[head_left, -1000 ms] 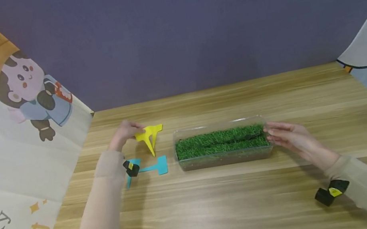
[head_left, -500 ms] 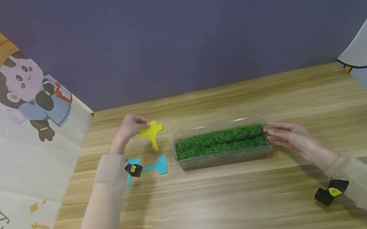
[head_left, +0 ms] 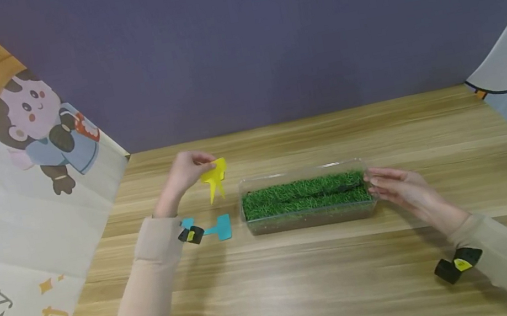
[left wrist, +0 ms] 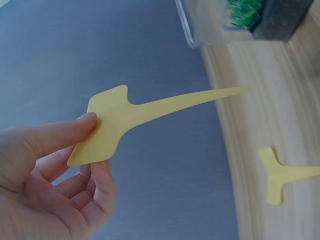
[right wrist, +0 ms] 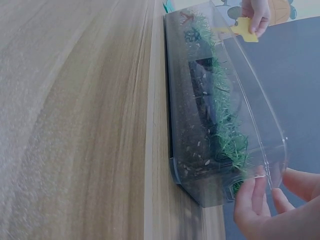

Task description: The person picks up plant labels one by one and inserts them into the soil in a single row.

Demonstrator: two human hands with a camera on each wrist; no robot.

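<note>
My left hand [head_left: 187,170] pinches a yellow T-shaped plant label [left wrist: 107,130] between thumb and fingers, its pointed stake angled down in the head view. It is raised left of a long clear plastic planter box [head_left: 314,220] filled with dark soil and strips of green artificial grass. On the wood lies a second yellow plant label [left wrist: 274,175], seen in the left wrist view; the held one overlaps it in the head view. At the box's right end, my right hand [head_left: 407,191] holds the end wall, fingers and thumb [right wrist: 300,182] around its rim.
Two blue plant labels, one in plain sight [head_left: 224,227] and one partly hidden by the left wrist camera [head_left: 191,235], lie left of the box. A dark blue panel [head_left: 264,44] stands behind the wooden table [head_left: 314,282], with printed cloths at both sides.
My left hand has moved up and to the right with the yellow plant label, its sleeve now covering more of one blue label. The right hand and the planter box have stayed in place.
</note>
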